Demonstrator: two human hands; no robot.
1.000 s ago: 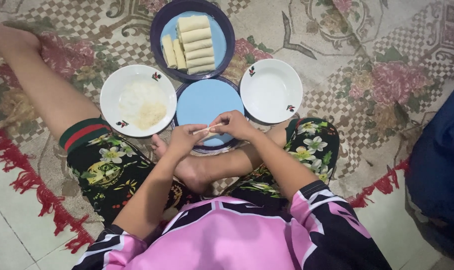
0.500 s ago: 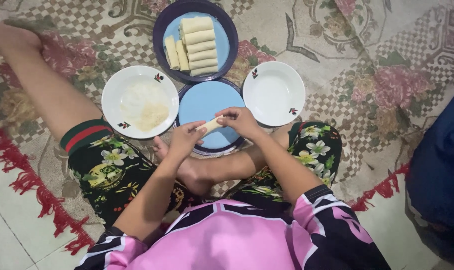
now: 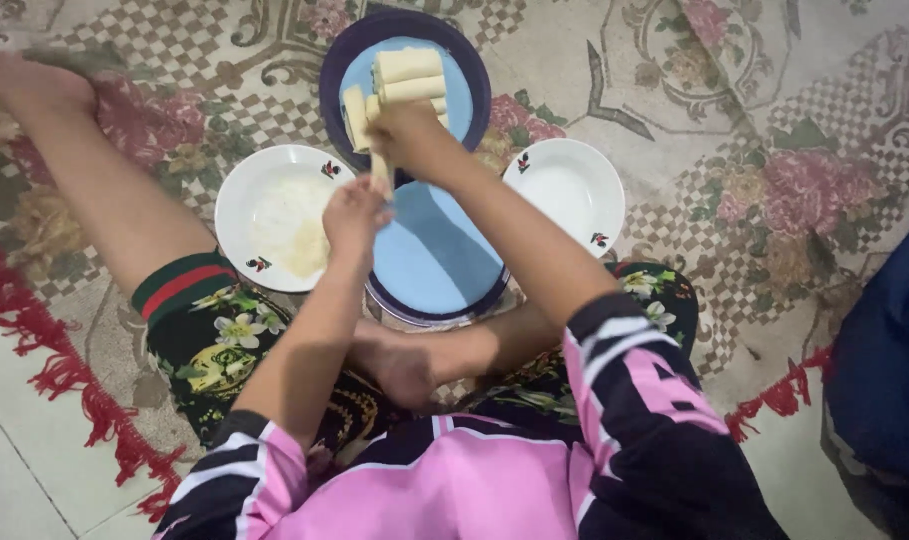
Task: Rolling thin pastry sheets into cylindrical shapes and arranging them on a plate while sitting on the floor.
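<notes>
Head view: patterned floral carpet (image 3: pixel 754 130) with a red fringe (image 3: pixel 64 380) covered the floor, and pale tiles (image 3: pixel 14 470) showed at the lower left. The person sat on it with legs spread, in a pink and black top.

Left hand (image 3: pixel 352 215) was raised over the gap between the white bowl of pale filling (image 3: pixel 274 215) and the blue plate (image 3: pixel 439 250), fingers curled shut around the lower end of a pale rolled wrapper (image 3: pixel 380 178). Right hand (image 3: pixel 406 138) was closed on the upper end of the same roll, over the near edge of the dark-rimmed plate (image 3: pixel 406 80). That plate held a stack of finished rolls (image 3: pixel 409 72). The roll in hand was above the plates, touching neither.

An empty white bowl (image 3: pixel 564 185) stood just right of the blue plate. Dark blue cloth (image 3: pixel 889 370) lay at the right edge.
</notes>
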